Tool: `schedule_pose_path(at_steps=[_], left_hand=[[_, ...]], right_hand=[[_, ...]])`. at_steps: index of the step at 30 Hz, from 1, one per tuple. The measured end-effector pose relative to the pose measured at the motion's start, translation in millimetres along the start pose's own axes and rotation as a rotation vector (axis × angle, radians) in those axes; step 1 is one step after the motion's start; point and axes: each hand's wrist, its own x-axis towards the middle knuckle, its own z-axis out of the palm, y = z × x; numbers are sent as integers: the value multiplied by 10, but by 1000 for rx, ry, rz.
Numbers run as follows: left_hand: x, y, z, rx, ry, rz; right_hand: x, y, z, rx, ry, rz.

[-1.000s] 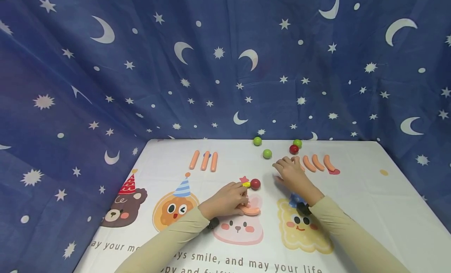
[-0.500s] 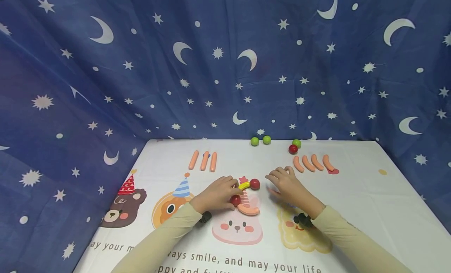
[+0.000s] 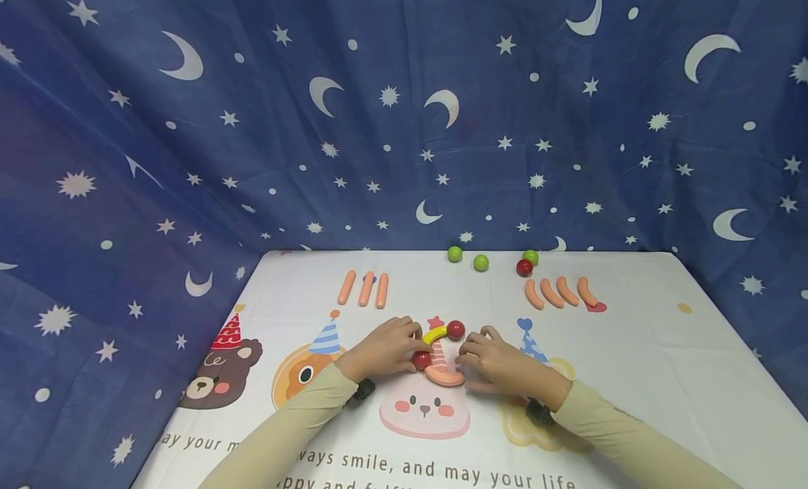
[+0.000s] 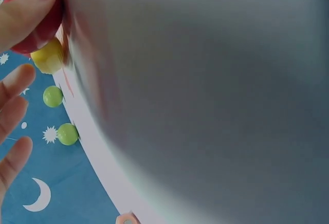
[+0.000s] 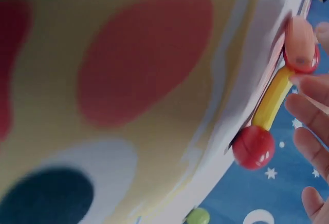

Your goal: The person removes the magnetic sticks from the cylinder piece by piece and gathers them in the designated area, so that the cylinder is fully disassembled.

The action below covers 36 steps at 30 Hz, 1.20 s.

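Observation:
In the head view my left hand [image 3: 386,347] pinches a small red ball [image 3: 421,360] at the left end of a curved sausage [image 3: 445,377]. The left wrist view shows its thumb across this red ball [image 4: 36,21], with the other fingers apart. A yellow toy banana [image 3: 434,335] arcs from that ball to a second red ball [image 3: 456,330]. My right hand [image 3: 505,363] is at the sausage's right end, its fingers loosely bent. In the right wrist view its spread fingers lie beside the sausage [image 5: 299,41] and banana [image 5: 271,100]; whether they touch is unclear.
Three straight sausages [image 3: 365,290] lie at the back left. Several curved sausages [image 3: 560,292] lie in a row at the back right. Another red ball [image 3: 524,268] sits against a green ball [image 3: 531,257]; two more green balls [image 3: 481,263] are near the back edge.
My right hand has come from the curved sausages at the back right to the near sausage. My left hand has shifted slightly left. One green ball rolled back, then forward a little.

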Motion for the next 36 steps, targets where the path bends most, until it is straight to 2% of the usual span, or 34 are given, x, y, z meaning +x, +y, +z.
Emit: schedule_pose_path(at_steps=[11, 15, 26, 31, 36], left_hand=[[2, 46, 3, -4, 23, -21], [3, 47, 13, 11, 35, -14], [15, 83, 9, 0, 55, -3], [41, 143, 30, 21, 70, 6], [71, 223, 38, 67, 55, 16]], right_hand=[[71, -88, -34, 30, -137, 22], [84, -82, -29, 20, -158, 34], [73, 0, 31, -21, -75, 2], [47, 59, 45, -22, -77, 31], [55, 66, 38, 18, -89, 10]])
